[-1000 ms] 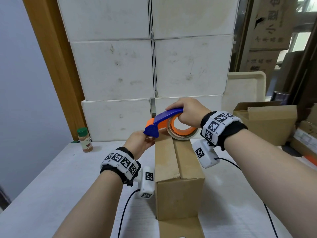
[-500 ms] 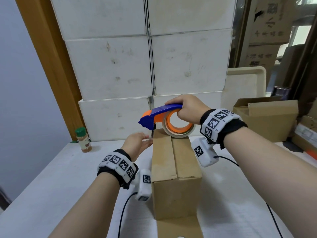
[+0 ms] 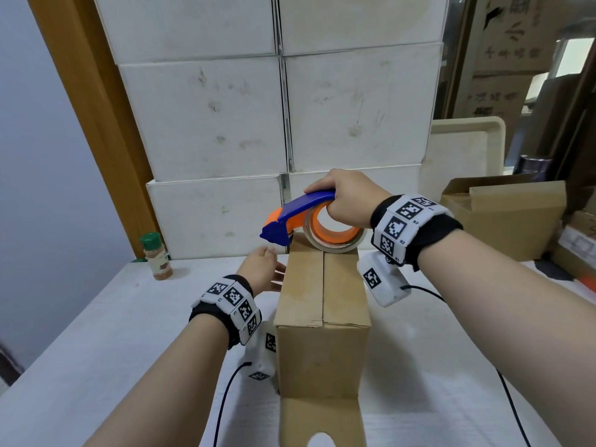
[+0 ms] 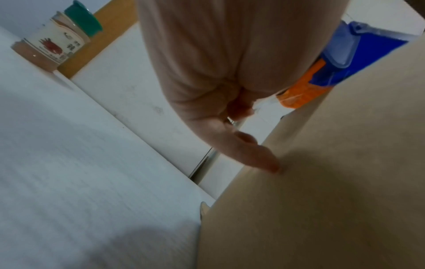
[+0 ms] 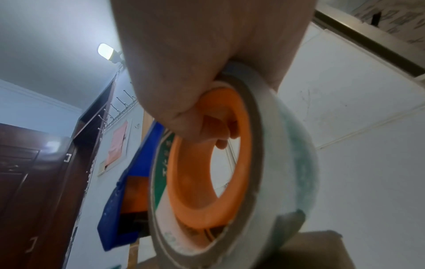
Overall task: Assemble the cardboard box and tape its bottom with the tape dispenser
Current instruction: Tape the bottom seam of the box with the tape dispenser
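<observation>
A brown cardboard box (image 3: 322, 321) stands on the white table (image 3: 96, 350), its upper flaps folded shut along a centre seam. My right hand (image 3: 348, 198) grips the blue and orange tape dispenser (image 3: 296, 214), fingers curled through the orange core (image 5: 207, 182) of the tape roll. The roll rests on the far end of the box top, and the dispenser's blue nose overhangs the far edge. My left hand (image 3: 263, 269) lies with straight fingers against the box's left side near its far top corner; a fingertip (image 4: 271, 163) touches the cardboard (image 4: 322, 182).
A green-capped spice jar (image 3: 156, 256) stands at the back left. Stacked white boxes (image 3: 206, 117) wall off the back. An open cardboard box (image 3: 503, 214) and a beige tray (image 3: 464, 146) sit at the right. Wrist cables (image 3: 225, 398) trail on the table. One box flap (image 3: 322, 421) lies flat toward me.
My left hand has let go at the dispenser's nose and dropped to the box's left side, fingers straightening. The right hand still holds the dispenser at the far end of the box top.
</observation>
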{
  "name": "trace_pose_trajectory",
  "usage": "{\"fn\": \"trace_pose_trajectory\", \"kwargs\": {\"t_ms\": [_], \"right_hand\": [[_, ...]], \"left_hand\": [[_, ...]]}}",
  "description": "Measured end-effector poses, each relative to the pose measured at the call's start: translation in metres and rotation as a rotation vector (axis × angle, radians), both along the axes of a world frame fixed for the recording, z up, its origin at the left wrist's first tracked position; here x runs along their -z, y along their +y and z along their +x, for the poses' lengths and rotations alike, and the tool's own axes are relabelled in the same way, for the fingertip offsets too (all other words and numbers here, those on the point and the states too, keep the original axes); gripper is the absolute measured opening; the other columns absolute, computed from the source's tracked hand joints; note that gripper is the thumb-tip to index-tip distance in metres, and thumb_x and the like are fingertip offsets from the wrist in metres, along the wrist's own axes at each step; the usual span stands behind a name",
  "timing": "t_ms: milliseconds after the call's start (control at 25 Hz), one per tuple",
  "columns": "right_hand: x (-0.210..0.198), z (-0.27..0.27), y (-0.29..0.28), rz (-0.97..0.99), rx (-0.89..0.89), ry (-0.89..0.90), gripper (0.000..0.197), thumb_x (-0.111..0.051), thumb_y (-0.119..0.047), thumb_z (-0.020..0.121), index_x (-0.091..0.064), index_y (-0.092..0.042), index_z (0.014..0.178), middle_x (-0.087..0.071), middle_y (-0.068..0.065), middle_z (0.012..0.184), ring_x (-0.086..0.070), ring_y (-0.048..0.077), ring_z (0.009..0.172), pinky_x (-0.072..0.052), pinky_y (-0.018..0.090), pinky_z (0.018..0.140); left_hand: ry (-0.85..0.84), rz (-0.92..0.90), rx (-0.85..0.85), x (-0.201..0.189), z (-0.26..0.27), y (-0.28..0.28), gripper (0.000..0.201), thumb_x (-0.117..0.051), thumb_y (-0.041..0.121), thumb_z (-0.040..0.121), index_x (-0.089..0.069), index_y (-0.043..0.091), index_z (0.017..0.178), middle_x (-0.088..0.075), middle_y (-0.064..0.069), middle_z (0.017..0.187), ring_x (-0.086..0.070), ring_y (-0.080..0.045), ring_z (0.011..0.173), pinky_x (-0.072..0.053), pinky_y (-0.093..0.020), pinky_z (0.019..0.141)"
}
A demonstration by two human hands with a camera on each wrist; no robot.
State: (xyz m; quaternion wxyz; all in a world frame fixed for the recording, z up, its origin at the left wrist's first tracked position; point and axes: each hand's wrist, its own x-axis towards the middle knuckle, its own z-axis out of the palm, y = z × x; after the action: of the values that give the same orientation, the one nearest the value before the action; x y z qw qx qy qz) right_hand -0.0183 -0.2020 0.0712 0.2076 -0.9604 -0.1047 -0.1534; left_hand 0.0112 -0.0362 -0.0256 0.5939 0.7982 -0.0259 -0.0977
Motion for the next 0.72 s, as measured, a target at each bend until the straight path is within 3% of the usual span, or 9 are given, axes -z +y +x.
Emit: {"fn": "trace_pose_trajectory", "kwargs": {"t_ms": [80, 160, 200, 320, 400, 520, 640, 720], "right_hand": [[0.000, 0.000, 0.000, 0.017, 0.010, -0.011, 0.053, -0.047, 0.004, 0.081, -0.062, -0.025, 0.123, -0.060, -0.001, 0.122, -0.053, 0.018, 0.112, -0.044, 0.030, 0.098], [0.004, 0.002, -0.003, 0.075, 0.024, -0.028, 0.055, -0.046, 0.005, 0.079, -0.062, -0.025, 0.123, -0.060, 0.000, 0.122, -0.053, 0.018, 0.113, -0.043, 0.030, 0.098], [0.005, 0.003, -0.005, 0.099, 0.032, -0.037, 0.056, -0.046, 0.006, 0.079, -0.062, -0.025, 0.122, -0.061, 0.000, 0.121, -0.053, 0.018, 0.113, -0.042, 0.027, 0.096], [0.007, 0.005, -0.011, 0.125, 0.041, -0.044, 0.055, -0.047, 0.005, 0.080, -0.062, -0.026, 0.123, -0.062, 0.000, 0.120, -0.053, 0.016, 0.110, -0.038, 0.022, 0.089], [0.007, 0.005, -0.012, 0.110, 0.031, -0.045, 0.054, -0.048, 0.005, 0.080, -0.062, -0.026, 0.123, -0.062, 0.000, 0.120, -0.053, 0.015, 0.110, -0.038, 0.022, 0.089], [0.004, 0.004, -0.013, 0.074, 0.025, -0.028, 0.053, -0.048, 0.003, 0.081, -0.062, -0.027, 0.122, -0.061, -0.002, 0.121, -0.053, 0.015, 0.111, -0.042, 0.025, 0.092], [0.000, 0.002, -0.017, 0.009, 0.040, -0.002, 0.052, -0.049, 0.001, 0.081, -0.061, -0.027, 0.123, -0.061, -0.003, 0.120, -0.054, 0.016, 0.109, -0.045, 0.028, 0.093], [-0.001, 0.000, -0.018, -0.027, 0.042, 0.007, 0.052, -0.049, 0.001, 0.081, -0.061, -0.027, 0.123, -0.060, -0.003, 0.120, -0.053, 0.015, 0.109, -0.044, 0.027, 0.091]], "left_hand": [[-0.019, -0.048, -0.005, -0.003, 0.004, -0.001, 0.029, -0.024, 0.015, 0.102, -0.046, 0.004, 0.116, -0.051, -0.001, 0.078, -0.053, -0.011, 0.064, -0.049, -0.019, 0.053], [-0.052, -0.102, -0.001, -0.005, 0.007, -0.002, 0.026, -0.026, 0.010, 0.101, -0.052, 0.004, 0.102, -0.053, -0.001, 0.080, -0.051, -0.008, 0.067, -0.051, -0.024, 0.074], [-0.053, -0.128, 0.011, -0.006, 0.008, -0.004, 0.026, -0.027, 0.009, 0.100, -0.052, 0.006, 0.095, -0.053, -0.001, 0.080, -0.051, -0.006, 0.065, -0.049, -0.020, 0.073], [-0.056, -0.101, 0.025, -0.009, 0.007, -0.009, 0.030, -0.029, 0.007, 0.099, -0.040, 0.013, 0.072, -0.041, -0.001, 0.064, -0.046, 0.002, 0.037, -0.040, -0.007, 0.038], [-0.078, -0.059, 0.027, -0.007, 0.008, -0.011, 0.032, -0.029, 0.009, 0.099, -0.038, 0.013, 0.069, -0.039, 0.000, 0.060, -0.043, 0.003, 0.028, -0.035, -0.006, 0.033], [-0.115, -0.045, 0.043, -0.002, 0.006, -0.011, 0.031, -0.028, 0.014, 0.101, -0.041, 0.015, 0.073, -0.045, 0.002, 0.062, -0.047, 0.000, 0.043, -0.039, -0.006, 0.040], [-0.083, -0.093, 0.078, 0.007, 0.007, -0.010, 0.028, -0.026, 0.017, 0.102, -0.046, 0.011, 0.083, -0.053, 0.001, 0.071, -0.054, -0.007, 0.061, -0.044, -0.015, 0.056], [-0.077, -0.114, 0.084, 0.010, 0.008, -0.009, 0.029, -0.026, 0.017, 0.103, -0.047, 0.012, 0.083, -0.055, 0.000, 0.073, -0.056, -0.009, 0.065, -0.045, -0.018, 0.060]]}}
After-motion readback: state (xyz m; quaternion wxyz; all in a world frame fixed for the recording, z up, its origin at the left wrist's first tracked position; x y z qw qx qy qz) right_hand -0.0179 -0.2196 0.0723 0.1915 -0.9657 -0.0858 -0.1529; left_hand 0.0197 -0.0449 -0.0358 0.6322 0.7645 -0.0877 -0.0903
